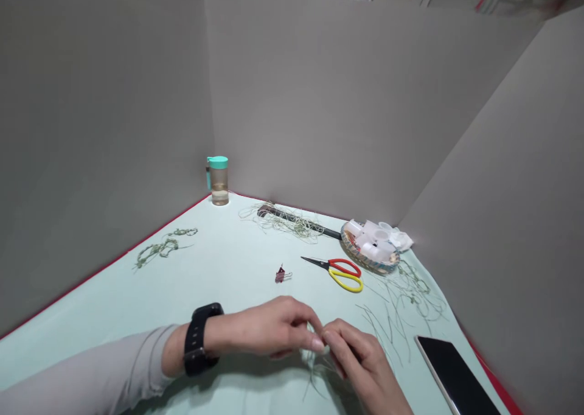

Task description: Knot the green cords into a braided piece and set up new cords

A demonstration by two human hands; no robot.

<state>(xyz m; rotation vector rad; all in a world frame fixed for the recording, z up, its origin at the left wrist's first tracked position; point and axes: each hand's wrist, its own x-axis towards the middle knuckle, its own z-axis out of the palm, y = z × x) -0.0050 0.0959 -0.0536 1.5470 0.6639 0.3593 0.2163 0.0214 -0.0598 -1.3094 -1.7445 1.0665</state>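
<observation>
My left hand (274, 328), with a black watch on its wrist, meets my right hand (365, 357) above the near part of the table. Both are closed in a pinch, fingertips touching. Thin pale green string (312, 366) hangs below the fingertips in loose strands. What lies right between the fingers is mostly hidden. Scissors (345, 275) with one red and one yellow handle lie just beyond, blades pointing left. A dark red binder clip (281, 274) rests left of them.
Knotted green cords (157, 252) lie at the left. A bottle (219, 184) stands at the back corner. Along the back, tangled string covers a dark stick (292, 216). A woven basket (365, 260) holds white plastic pieces. Loose strands (396, 308) and a phone (456, 372) lie right. Grey panels (310, 98) surround the table.
</observation>
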